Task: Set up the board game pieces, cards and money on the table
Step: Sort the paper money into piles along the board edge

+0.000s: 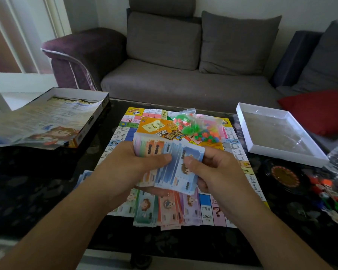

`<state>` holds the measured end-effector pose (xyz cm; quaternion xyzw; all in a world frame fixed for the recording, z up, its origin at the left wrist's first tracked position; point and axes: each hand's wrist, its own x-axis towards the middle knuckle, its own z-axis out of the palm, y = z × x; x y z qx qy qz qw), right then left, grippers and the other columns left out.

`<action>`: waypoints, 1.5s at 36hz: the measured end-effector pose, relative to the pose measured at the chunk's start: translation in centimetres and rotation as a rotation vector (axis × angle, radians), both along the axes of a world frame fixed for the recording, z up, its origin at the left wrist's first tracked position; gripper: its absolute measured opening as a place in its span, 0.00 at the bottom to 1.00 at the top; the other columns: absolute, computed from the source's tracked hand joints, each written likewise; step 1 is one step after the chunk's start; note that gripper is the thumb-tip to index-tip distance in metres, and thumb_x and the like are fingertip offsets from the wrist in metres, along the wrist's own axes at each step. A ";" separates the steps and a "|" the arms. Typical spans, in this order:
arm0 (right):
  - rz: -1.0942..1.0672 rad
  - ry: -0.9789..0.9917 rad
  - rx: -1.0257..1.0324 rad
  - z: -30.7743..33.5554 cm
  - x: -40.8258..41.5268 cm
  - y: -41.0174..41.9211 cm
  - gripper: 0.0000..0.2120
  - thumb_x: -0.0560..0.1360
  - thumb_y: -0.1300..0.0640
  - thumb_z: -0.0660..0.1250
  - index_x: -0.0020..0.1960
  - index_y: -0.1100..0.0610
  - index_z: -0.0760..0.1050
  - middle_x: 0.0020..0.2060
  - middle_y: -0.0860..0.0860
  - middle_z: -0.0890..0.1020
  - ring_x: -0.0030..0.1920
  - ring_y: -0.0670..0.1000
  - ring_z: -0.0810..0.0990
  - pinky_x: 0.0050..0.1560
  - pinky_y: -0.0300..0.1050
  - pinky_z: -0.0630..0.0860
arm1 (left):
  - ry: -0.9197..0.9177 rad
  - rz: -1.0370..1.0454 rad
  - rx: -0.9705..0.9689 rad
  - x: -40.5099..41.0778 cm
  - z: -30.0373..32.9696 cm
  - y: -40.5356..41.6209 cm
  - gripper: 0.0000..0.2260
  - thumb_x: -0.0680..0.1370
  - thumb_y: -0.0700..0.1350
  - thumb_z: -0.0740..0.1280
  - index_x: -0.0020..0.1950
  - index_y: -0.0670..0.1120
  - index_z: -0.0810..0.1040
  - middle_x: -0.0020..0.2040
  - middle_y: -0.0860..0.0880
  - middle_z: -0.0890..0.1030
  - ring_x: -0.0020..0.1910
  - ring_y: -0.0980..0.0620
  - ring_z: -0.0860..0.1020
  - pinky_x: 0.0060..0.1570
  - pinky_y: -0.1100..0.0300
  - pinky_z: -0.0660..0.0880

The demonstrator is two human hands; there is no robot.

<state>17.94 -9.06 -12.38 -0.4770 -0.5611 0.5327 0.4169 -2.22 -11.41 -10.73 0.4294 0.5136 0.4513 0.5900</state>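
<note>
Banknotes (165, 152) sat fanned in the left hand (129, 168), fingers curled round the stack, thumb pressing on top. Right hand (213, 172) pinched the blue note (180, 172) at the fan's right edge. Below the grip, sorted money piles (164, 209) lay on the game board (230, 137); beyond it, a bag of pieces (195, 126).

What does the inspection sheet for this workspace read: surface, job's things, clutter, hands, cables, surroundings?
Surface: dark patterned table.
Job's things: game board lies flat; bag of coloured pieces on it; sorted money piles at its near edge.
Clutter: box lid with leaflet left; white tray right.
Hands: left hand and right hand both hold a fan of banknotes.
Cables: nothing seen.
Surroundings: grey sofa, red cushion.
</note>
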 end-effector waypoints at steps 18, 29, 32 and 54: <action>0.075 0.013 -0.041 -1.2 -1.3 0.0 0.07 0.81 0.56 0.70 0.58 0.56 0.83 0.36 0.55 0.80 0.27 0.46 0.74 0.27 0.39 0.71 | 0.088 -0.068 0.006 -0.4 -0.1 -0.1 0.11 0.77 0.41 0.75 0.59 0.42 0.85 0.51 0.42 0.88 0.48 0.41 0.88 0.41 0.42 0.85; 0.047 -0.025 -0.124 -2.1 -4.2 0.0 0.04 0.81 0.62 0.70 0.51 0.58 0.85 0.40 0.68 0.80 0.32 0.60 0.75 0.33 0.50 0.77 | 0.005 0.399 -0.124 -8.4 1.6 0.8 0.10 0.78 0.40 0.75 0.58 0.41 0.82 0.46 0.42 0.88 0.43 0.43 0.88 0.39 0.48 0.85; 0.172 -0.175 -0.145 -2.7 -7.3 -0.3 0.03 0.82 0.61 0.71 0.51 0.60 0.82 0.36 0.65 0.81 0.33 0.61 0.77 0.36 0.54 0.79 | -0.104 0.506 -0.177 -12.2 2.0 0.8 0.12 0.78 0.41 0.74 0.60 0.42 0.81 0.47 0.41 0.88 0.43 0.43 0.88 0.38 0.48 0.85; 0.238 -0.969 0.546 -5.6 -20.3 -0.6 0.18 0.80 0.51 0.65 0.68 0.53 0.68 0.61 0.49 0.72 0.62 0.51 0.71 0.58 0.43 0.72 | -0.325 0.384 -0.059 -14.2 0.9 1.7 0.18 0.80 0.34 0.70 0.69 0.43 0.76 0.58 0.38 0.85 0.54 0.36 0.86 0.48 0.40 0.84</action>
